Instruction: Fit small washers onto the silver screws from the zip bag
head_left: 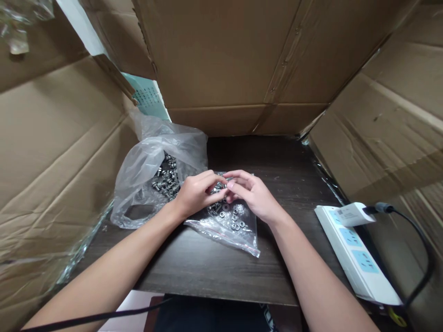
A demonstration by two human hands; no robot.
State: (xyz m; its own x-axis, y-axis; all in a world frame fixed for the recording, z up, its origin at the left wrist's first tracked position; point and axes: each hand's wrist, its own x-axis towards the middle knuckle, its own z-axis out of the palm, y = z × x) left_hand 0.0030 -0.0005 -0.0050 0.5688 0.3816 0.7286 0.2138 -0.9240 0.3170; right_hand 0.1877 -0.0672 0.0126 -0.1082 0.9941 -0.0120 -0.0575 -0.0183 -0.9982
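Observation:
My left hand (197,192) and my right hand (252,193) meet at the fingertips above a small clear zip bag (221,234). Both are closed in a pinch, and whatever sits between the fingertips is too small and covered to make out. On the zip bag lie loose metal nuts (237,226), a washer (225,207) and several small bolts (214,210). Left of my left hand, a larger crumpled plastic bag (136,161) stands open with a heap of metal bolts (168,180) in it.
A white power strip (363,267) with a plugged-in white adapter (351,214) and black cable lies on the right of the dark table (270,276). Cardboard walls (221,55) enclose the back and both sides. A dark cord (104,317) crosses below the front edge.

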